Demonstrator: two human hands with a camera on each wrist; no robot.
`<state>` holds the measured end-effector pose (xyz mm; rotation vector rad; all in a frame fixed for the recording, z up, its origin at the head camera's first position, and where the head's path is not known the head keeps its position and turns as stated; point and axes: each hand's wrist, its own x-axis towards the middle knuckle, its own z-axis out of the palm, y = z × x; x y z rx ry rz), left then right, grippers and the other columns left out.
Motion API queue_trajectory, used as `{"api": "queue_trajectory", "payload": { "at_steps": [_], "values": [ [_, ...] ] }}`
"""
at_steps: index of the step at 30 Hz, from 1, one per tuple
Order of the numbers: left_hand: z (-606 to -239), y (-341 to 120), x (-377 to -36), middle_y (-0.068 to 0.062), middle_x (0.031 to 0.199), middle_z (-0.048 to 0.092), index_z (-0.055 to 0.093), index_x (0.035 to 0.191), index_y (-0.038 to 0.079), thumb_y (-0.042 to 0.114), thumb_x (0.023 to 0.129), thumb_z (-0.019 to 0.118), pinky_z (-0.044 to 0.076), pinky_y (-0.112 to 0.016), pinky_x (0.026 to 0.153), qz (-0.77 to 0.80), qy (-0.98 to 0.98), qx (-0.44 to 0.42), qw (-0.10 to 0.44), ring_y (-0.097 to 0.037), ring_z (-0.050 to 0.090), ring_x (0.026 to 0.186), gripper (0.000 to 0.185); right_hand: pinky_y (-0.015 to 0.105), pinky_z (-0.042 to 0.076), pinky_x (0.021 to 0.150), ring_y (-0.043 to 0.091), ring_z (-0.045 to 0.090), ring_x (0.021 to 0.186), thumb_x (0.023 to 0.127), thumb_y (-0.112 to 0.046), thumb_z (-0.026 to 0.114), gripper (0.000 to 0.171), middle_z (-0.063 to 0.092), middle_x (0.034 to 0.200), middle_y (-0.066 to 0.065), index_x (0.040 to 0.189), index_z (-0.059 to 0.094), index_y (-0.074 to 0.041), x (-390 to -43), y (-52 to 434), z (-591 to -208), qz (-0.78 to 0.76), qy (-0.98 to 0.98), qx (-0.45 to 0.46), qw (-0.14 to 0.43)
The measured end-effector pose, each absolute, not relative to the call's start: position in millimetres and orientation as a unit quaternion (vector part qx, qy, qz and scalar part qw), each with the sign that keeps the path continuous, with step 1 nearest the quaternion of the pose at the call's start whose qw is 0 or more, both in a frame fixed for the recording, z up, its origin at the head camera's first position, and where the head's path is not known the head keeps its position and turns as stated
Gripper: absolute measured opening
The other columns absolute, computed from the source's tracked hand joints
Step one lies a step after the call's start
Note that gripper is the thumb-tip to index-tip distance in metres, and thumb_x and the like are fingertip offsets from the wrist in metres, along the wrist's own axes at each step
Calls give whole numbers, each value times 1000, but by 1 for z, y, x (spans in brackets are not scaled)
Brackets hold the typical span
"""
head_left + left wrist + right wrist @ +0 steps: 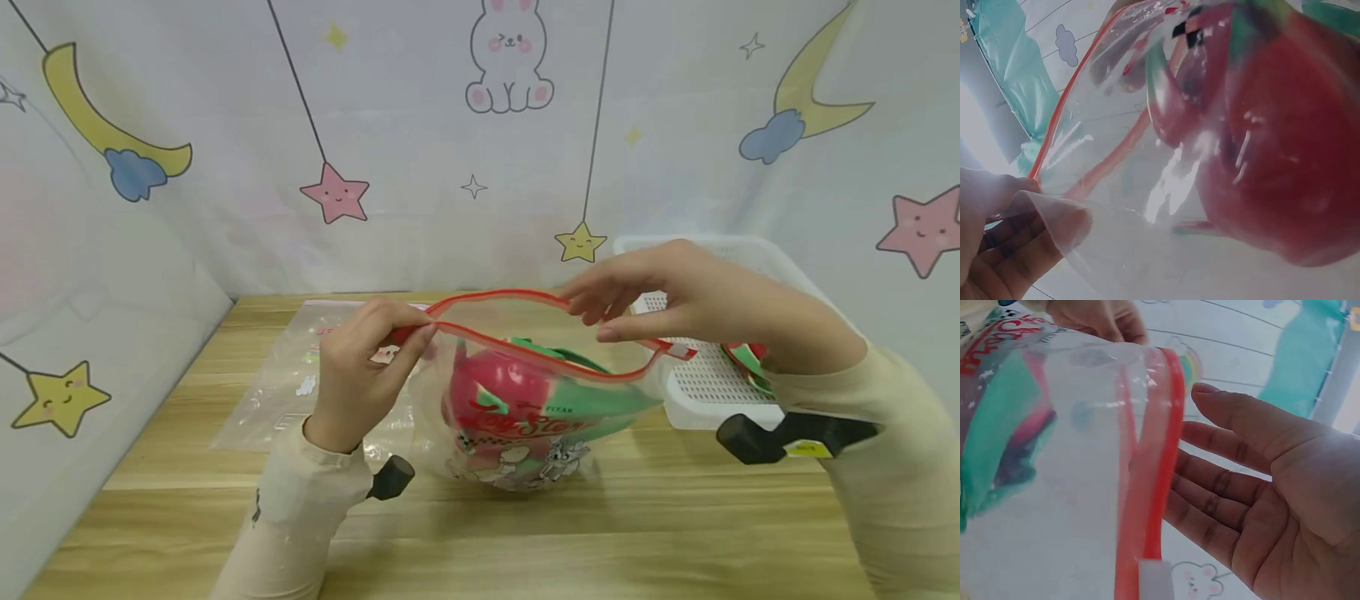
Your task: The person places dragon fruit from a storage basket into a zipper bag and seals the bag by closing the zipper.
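Note:
A clear zip bag [525, 417] with a red zip rim [540, 354] stands open on the wooden table [600, 533]. Inside lies a red and green watermelon-patterned item [510, 392]. My left hand [408, 333] pinches the rim's left end; in the left wrist view its fingers [1054, 225] grip the plastic beside the red item [1285, 156]. My right hand [600, 321] hovers at the rim's right side with fingers straight. In the right wrist view that hand [1210, 462] lies relaxed right behind the red rim [1154, 475], and I cannot tell whether they touch.
A white perforated basket [705, 383] stands at the right, with another red and green item [746, 354] in it. Flat clear bags [300, 375] lie on the table behind my left hand. A printed curtain [450, 167] closes off the back and left.

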<state>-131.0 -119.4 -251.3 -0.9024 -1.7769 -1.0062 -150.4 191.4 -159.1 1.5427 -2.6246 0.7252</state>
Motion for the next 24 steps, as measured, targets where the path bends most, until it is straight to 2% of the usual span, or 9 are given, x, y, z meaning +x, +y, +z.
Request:
{"api": "queue_trajectory", "payload": {
  "at_steps": [4,7,11,16,19,24],
  "values": [
    [-252,-120,-131,-12,75,65,67,83,-4,-10,77,71,53,-11,66,-396,-723,-355,441,-14,63,63,10,18,54,80,0,65,93,84,-10,73,42,70,109,-9,124,63,-17,-148,208,-167,239,-837,488,70],
    [-253,-120,-131,-12,75,66,66,82,-4,-9,76,72,53,-12,65,-392,-728,-349,441,-14,63,63,9,16,53,78,0,65,93,80,-6,76,44,70,106,-9,121,65,-16,-147,225,-176,248,-841,471,93],
    [-254,-120,-131,-12,74,66,66,82,-5,-9,77,72,53,-12,64,-390,-731,-343,443,-13,63,61,9,17,53,68,-1,63,86,75,-8,80,42,69,101,-11,113,67,-19,-145,247,-193,246,-859,442,87],
    [-254,-119,-132,-11,70,65,66,81,-4,-11,76,70,48,-8,61,-404,-730,-325,445,-13,63,58,9,17,49,62,-3,61,78,75,-13,81,34,67,93,-16,102,67,-29,-140,261,-213,231,-874,420,75],
    [-253,-118,-133,-11,68,65,67,80,-3,-11,77,69,46,-6,61,-411,-729,-317,446,-14,63,57,9,16,44,56,-3,57,73,77,-8,79,32,65,87,-17,97,67,-31,-137,262,-221,246,-863,435,76],
    [-253,-119,-135,-11,67,64,66,80,-4,-12,77,69,47,-6,63,-413,-731,-310,446,-14,62,56,8,14,37,51,-2,48,65,76,4,75,36,61,82,-14,91,67,-27,-135,260,-228,276,-830,473,102]
  ]
}}
